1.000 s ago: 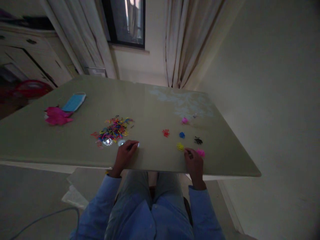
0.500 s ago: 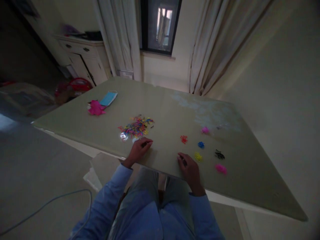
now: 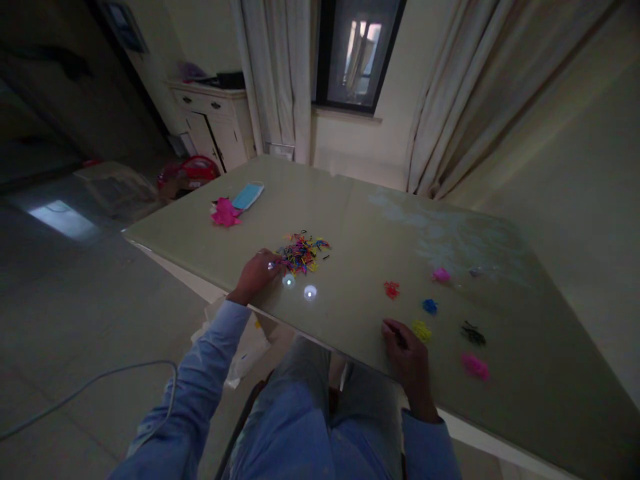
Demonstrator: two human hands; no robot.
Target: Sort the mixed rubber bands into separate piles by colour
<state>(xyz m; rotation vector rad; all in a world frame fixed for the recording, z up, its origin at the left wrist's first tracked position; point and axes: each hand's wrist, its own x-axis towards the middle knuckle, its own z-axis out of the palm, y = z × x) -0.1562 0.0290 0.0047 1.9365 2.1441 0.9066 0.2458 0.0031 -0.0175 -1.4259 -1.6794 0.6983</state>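
The pink cluster and the right hand sit closest on my feed. The right hand is low by the near edge of the table, wrist behind and fingers pointing away and to the left. Those fingers are curled, with a narrow space at the thumb; I can't tell whether a piece is held there. A second ago I had this hand between the yellow and pink clusters; now it is just left of the yellow cluster, apart from the pink one.

A little farther out I see the black cluster, then the blue cluster and the red cluster, each apart from its neighbours.

The left hand has made the larger change: it was at the near side of the mixed pile and has come round to the left edge, so I read the sorting as back at its source. The arm reaches forward, the hand angled right, fingertips at the pile; their tips are too small for me to judge the grip.

Beyond lie a crumpled pink piece and a blue mask
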